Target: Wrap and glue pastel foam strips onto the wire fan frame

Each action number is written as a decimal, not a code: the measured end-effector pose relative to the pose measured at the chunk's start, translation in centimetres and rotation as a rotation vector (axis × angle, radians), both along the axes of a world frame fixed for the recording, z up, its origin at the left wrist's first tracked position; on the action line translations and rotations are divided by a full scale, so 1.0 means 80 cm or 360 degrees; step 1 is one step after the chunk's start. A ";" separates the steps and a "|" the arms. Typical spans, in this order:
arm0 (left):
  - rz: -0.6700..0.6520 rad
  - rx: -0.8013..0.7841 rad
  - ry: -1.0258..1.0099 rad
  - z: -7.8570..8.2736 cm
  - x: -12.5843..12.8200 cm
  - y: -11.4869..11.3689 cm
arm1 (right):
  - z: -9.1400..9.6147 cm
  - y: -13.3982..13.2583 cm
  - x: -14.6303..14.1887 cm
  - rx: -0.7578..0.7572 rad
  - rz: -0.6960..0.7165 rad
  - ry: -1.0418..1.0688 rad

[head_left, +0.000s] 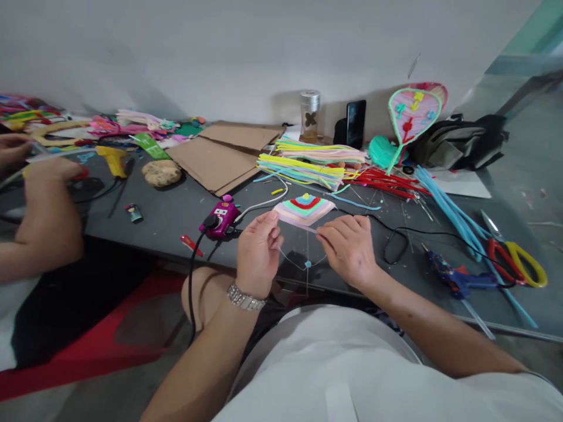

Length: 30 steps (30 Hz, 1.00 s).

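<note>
My left hand (258,253), with a metal watch at the wrist, pinches one end of a pale lilac pipe cleaner (297,224). The fingers of my right hand (349,249) are closed on its other end, so it stretches between both hands. Just beyond lies a fan-shaped piece of striped pipe cleaners (304,204), in lilac, mint, red and blue with a yellow top. Whether the strip is joined to that piece I cannot tell. Below the strip, a thin wire loop with a small blue bit (308,264) shows over the table's front edge.
Pipe cleaner bundles (308,167), cardboard (220,155) and a bottle (310,114) lie farther back. A purple power socket (220,220) is left; a blue glue gun (457,275) and scissors (514,258) are right. Another person's arm (48,217) works at far left.
</note>
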<state>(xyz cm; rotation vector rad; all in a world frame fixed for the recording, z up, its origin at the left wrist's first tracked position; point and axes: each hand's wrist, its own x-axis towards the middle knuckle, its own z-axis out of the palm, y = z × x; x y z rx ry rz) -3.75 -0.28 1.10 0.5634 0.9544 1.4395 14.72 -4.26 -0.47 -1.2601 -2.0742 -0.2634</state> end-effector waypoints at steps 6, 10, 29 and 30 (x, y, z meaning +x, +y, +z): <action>-0.0026 -0.0019 0.0018 0.000 -0.003 -0.002 | -0.004 0.013 0.000 0.0027 -0.0075 0.0031; -0.0056 -0.0004 0.0046 -0.009 -0.004 0.000 | -0.008 0.012 0.004 0.0053 -0.0108 0.0050; 0.0090 0.0109 0.0170 -0.022 0.006 0.011 | 0.003 0.025 0.020 0.0096 -0.0124 0.0097; 0.0081 0.0105 0.0158 -0.023 0.007 0.011 | 0.002 0.030 0.024 0.0070 -0.0123 0.0159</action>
